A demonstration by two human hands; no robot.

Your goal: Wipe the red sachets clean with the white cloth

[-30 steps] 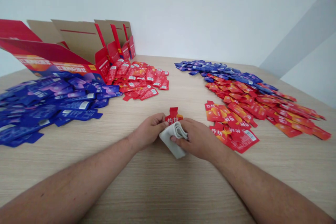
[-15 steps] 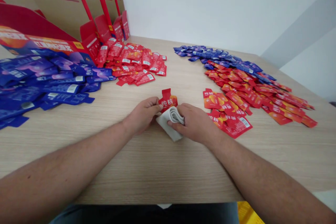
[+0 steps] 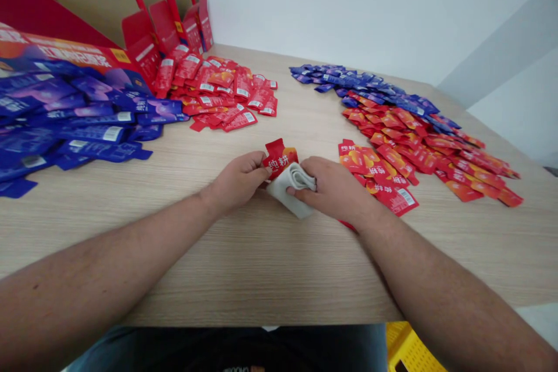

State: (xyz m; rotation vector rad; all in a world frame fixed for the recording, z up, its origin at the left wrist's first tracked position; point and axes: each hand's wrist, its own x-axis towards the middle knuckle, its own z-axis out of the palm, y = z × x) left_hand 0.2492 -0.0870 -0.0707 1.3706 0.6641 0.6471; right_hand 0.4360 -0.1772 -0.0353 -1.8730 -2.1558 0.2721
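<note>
Between my hands is a red sachet (image 3: 279, 161) with an orange fruit print, its tab pointing away from me. My left hand (image 3: 244, 179) pinches the sachet's left edge between thumb and fingers. A rolled, pale grey cloth (image 3: 293, 189) is gripped in my right hand (image 3: 333, 186) and covers the sachet's lower part. Just right of that hand lie several loose red sachets (image 3: 370, 165), partly hidden by my right wrist.
Behind on the left are red sachets (image 3: 231, 90), blue sachets (image 3: 82, 107) and printed cardboard boxes (image 3: 87, 49). Blue sachets (image 3: 357, 81) and red sachets (image 3: 418, 139) form a long row at right. A yellow crate (image 3: 410, 349) stands below the table's front edge.
The sachet and cloth have shifted slightly right, and the sachet is tilted a little more. Both hands keep their grips. The camera view has moved a little.
</note>
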